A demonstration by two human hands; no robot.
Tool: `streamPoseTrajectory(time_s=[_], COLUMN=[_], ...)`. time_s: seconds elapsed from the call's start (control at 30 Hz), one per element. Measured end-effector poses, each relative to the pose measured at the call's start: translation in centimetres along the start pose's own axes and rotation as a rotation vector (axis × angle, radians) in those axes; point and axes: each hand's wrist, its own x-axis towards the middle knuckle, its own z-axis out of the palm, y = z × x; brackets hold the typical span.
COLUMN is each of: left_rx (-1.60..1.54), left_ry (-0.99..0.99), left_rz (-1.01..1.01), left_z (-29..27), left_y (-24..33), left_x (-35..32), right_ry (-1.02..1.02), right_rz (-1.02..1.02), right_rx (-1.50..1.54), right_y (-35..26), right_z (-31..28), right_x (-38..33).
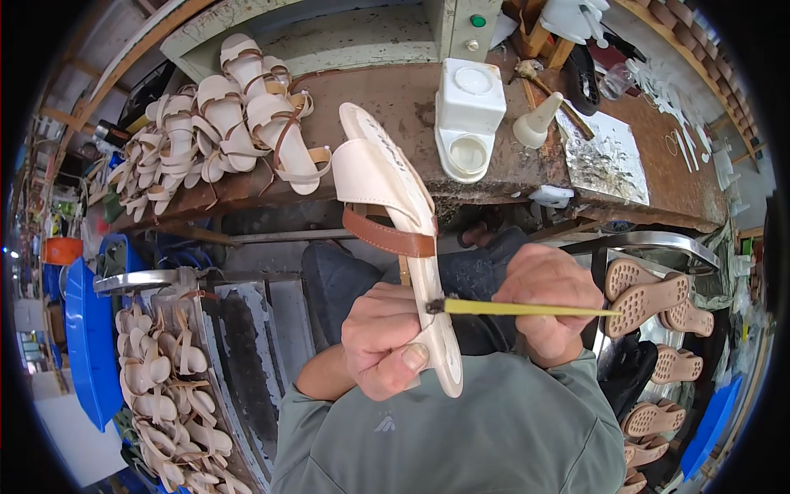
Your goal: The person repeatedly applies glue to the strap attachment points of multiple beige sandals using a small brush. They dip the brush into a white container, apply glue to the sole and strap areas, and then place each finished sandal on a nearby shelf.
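Note:
My left hand [383, 342] grips a cream sandal [403, 202] by its heel part, the thumb pressed on the heel strap. The sandal is held up in front of my chest with its toe pointing away, toward the bench. It has a wide pale toe band and a brown ankle strap [395, 241]. In my right hand [550, 300], closed fingers hold a thin brush [527, 309] with a yellow handle. The brush's dark tip meets the sandal's edge, close to the fingers of my left hand.
A heap of similar sandals [239, 123] covers the left of the brown workbench [370, 86]. A white plastic container [471, 107] and a cone-nozzled bottle [539, 122] stand farther right. More sandals [156, 395] lie at my left; tan soles [650, 298] line a rack at my right.

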Motion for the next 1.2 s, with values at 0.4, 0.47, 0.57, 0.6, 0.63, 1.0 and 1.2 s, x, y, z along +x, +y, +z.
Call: streamPoseTrajectory(time_s=[0.4,0.47,0.57,0.6,0.63,1.0,1.2], left_rx=[0.013,0.008,-0.013,-0.025,-0.036,-0.494,-0.508], left_ry=[0.003,0.017,0.002,0.005,0.008,0.166,0.014], left_rz=[-0.025,-0.033,-0.03,-0.04,-0.05,-0.176,-0.077], left_z=[-0.4,-0.5,-0.3,-0.5,-0.6,-1.2,-1.2], left_y=[0.0,0.1,0.1,-0.1,-0.2,-0.8,-0.6], left_x=[0.0,-0.2,-0.2,-0.2,-0.2,-2.0,-1.7], right_ry=[-0.035,-0.004,0.097,0.086,0.074,0.013,0.34], right_rz=[-0.043,0.027,0.067,0.093,0.119,0.329,0.61], right_rx=[-0.217,-0.214,-0.033,-0.009,0.015,0.277,0.289], right_y=[1.0,0.9,0.9,1.2,1.6,2.2,5.1], right_z=[-0.1,-0.6,-0.5,-0.3,0.0,0.8,0.8], right_x=[2.0,1.1,0.8,0.9,1.0,0.6,5.8])
